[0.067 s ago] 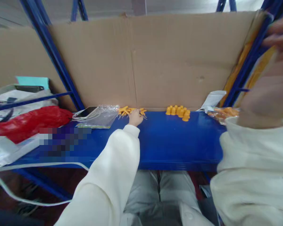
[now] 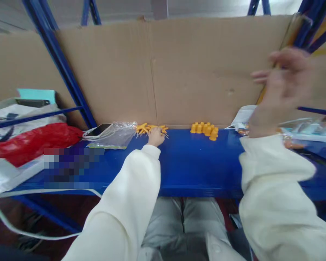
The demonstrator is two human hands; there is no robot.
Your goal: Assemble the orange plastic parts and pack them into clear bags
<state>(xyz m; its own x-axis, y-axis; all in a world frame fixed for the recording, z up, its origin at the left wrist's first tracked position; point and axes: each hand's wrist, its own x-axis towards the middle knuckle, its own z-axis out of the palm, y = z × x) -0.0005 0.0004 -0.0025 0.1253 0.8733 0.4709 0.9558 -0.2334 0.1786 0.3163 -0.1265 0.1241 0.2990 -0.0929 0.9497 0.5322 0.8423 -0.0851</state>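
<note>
My left hand [image 2: 156, 136] is at the back edge of the blue tabletop, its fingers curled down among orange branched pieces [image 2: 143, 128] with small metal chains. What lies between those fingertips is hidden. High at the right, my right hand [image 2: 285, 81] hangs in the air, blurred, with some fingers apart; no object shows in it. Several small orange cup-shaped pieces [image 2: 200, 128] stand in a cluster on the table, between my two hands and apart from both.
A clear plastic bag [image 2: 116, 136] and a phone [image 2: 99, 129] with a white cable lie left of my left hand. Further left is a red bag [image 2: 38, 141]. Cardboard [image 2: 195, 72] walls off the back, between blue posts. Plastic packets [image 2: 312, 127] lie at the right.
My right hand has swept left and a little down from the right edge of the view, uncovering packets behind it. My left hand stays at the orange branched pieces.
</note>
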